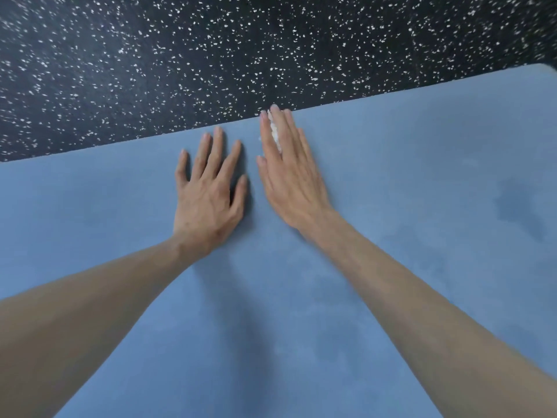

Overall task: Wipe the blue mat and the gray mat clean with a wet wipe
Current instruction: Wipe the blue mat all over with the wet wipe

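Note:
The blue mat (407, 164) fills the lower part of the head view, with darker damp patches on it. My left hand (208, 191) rests flat on the mat with fingers spread and straight. My right hand (289, 170) lies flat beside it, fingers straight, pressing a white wet wipe (275, 134) onto the mat near its far edge. Only a strip of the wipe shows between the fingers. The gray mat is not in view.
Black rubber floor (211, 55) with white speckles lies beyond the mat's far edge. The mat's rounded far right corner (542, 69) shows at the upper right. A darker wet patch (518, 203) marks the mat on the right.

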